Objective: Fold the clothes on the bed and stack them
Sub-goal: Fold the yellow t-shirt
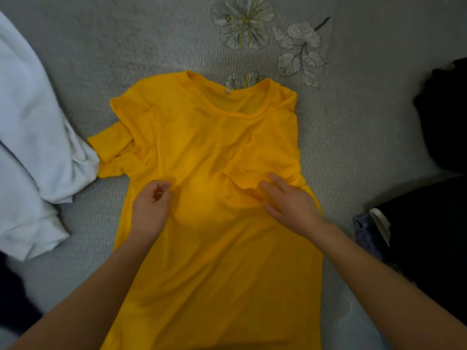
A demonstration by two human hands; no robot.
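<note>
A yellow T-shirt [214, 248] lay on the grey bed [126, 34], collar toward twelve o'clock. The right hand [290, 203] pressed flat on its three-o'clock side; the left hand [151, 205] curled at nine, grasp unclear.

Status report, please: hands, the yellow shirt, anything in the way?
Left hand curled on yellow shirt, grip unclear. Right hand open, flat on it. Shirt spread on bed, not yet folded up. White garment beside one sleeve.

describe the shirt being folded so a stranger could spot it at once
On the grey bedspread with embroidered flowers, look at the middle, under the left hand and right hand. There lies the t-shirt, collar pointing away. It is bright yellow, unlike the pale garment to its left and the dark clothes to its right.
</note>
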